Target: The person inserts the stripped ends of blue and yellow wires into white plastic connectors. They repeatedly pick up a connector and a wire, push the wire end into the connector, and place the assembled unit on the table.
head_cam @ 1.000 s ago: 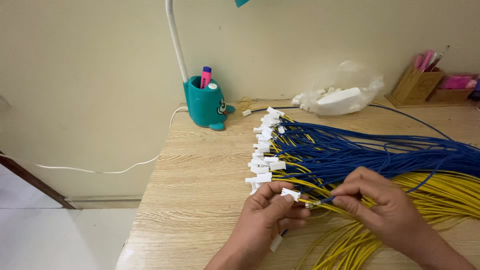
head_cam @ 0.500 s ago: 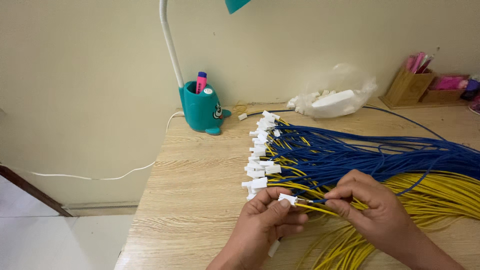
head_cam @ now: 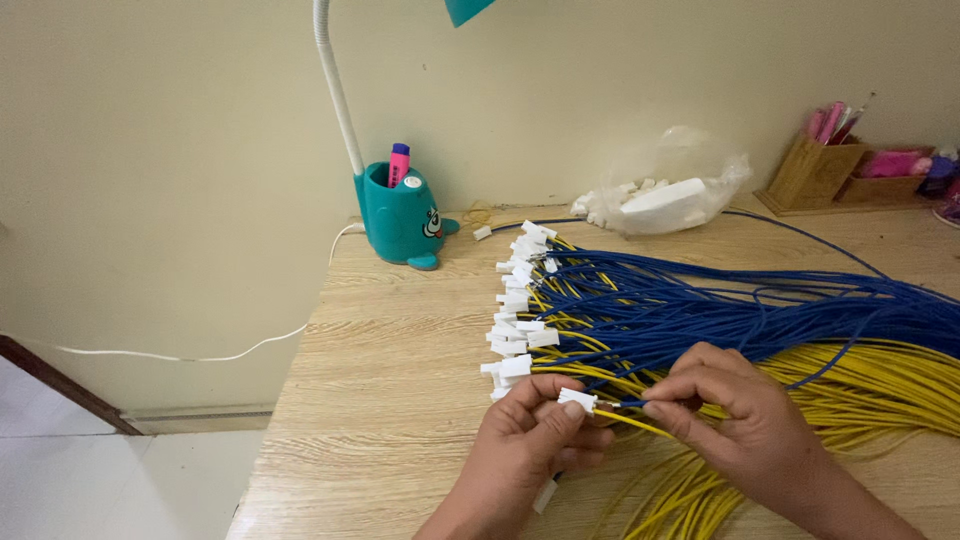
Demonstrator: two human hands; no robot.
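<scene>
Both hands nudge lower on worktop [head_cam: 400,400] | left hand [head_cam: 530,440] pinches white connector [head_cam: 577,399] | right hand [head_cam: 740,420] pinches blue wire [head_cam: 625,403] | risk: wire slips out if pushed crooked.

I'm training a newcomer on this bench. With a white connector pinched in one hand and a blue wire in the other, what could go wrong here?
1. The left hand pinches the small white connector only at its fingertips; it could slip as the right hand works the blue wire.
2. The loose yellow wires and blue bundle overlap, so a neighbouring strand may snag.
3. The row of finished connectors lies close by and could be knocked askew.
</scene>
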